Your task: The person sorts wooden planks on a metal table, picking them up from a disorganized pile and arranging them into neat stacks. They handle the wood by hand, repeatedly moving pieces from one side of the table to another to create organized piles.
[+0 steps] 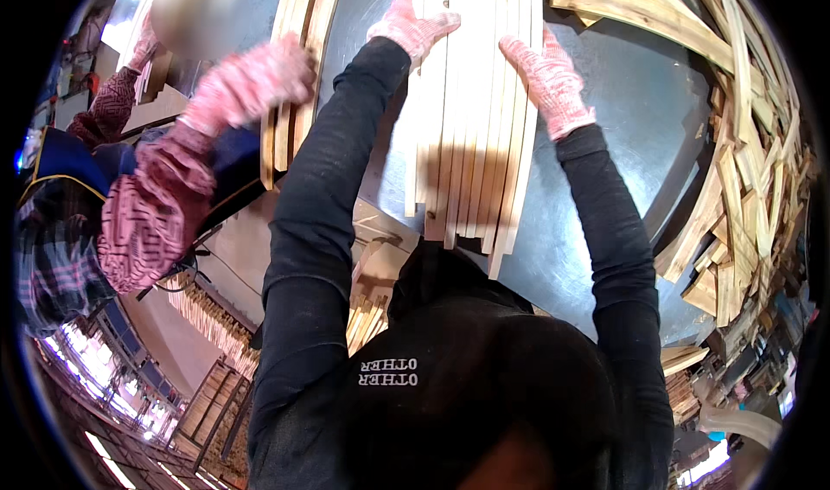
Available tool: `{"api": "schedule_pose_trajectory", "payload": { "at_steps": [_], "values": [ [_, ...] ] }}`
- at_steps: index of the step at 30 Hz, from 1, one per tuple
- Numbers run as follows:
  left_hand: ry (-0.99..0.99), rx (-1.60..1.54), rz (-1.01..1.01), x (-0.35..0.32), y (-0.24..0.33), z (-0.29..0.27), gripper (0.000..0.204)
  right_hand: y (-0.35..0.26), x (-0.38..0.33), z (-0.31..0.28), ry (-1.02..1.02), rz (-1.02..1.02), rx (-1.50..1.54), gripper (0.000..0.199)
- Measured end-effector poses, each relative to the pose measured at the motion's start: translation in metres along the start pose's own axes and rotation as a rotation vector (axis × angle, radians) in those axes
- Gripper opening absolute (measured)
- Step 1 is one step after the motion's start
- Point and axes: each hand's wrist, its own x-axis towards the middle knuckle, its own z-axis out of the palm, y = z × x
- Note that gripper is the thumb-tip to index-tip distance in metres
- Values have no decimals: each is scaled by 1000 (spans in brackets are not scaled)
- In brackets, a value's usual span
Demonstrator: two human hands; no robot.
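Note:
A row of long pale wooden strips (471, 135) lies side by side on a grey metal table, their near ends uneven and close to my body. My left hand (411, 27), in a pink and white knit glove, grips the left side of the row, its thumb over the top. On the opposite side my right hand (549, 83), gloved alike, presses against the outer strip with its thumb on the upper face. The fingers of both hands are partly hidden along the strips' sides.
To the left, a co-worker's pink-gloved hand (259, 79) is over another group of strips (298, 83). A large heap of loose wood offcuts (739, 204) curves along the right side of the metal table (640, 109). Stacked wood (212, 330) stands lower left.

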Motion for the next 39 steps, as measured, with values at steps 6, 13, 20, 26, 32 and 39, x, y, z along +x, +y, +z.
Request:
{"api": "schedule_pose_trajectory", "payload": {
  "at_steps": [6, 13, 20, 26, 32, 39],
  "values": [
    [140, 86, 554, 12, 105, -55, 53, -45, 25, -22, 203, -609, -12, 59],
    [543, 163, 990, 13, 303, -217, 37, -155, 126, -102, 445, -990, -202, 43],
    [342, 474, 588, 14, 162, -169, 33, -171, 9, -39, 17, -525, 365, 83],
    [-294, 890, 71, -87, 39, -85, 34, 20, -30, 83, -202, 145, 491, 108],
    [43, 286, -249, -125, 25, -94, 53, -20, -51, 64, -108, 157, -128, 103],
    [590, 285, -149, -265, -15, -64, 58, -78, 57, 20, 141, -350, -666, 66]
  ]
}}
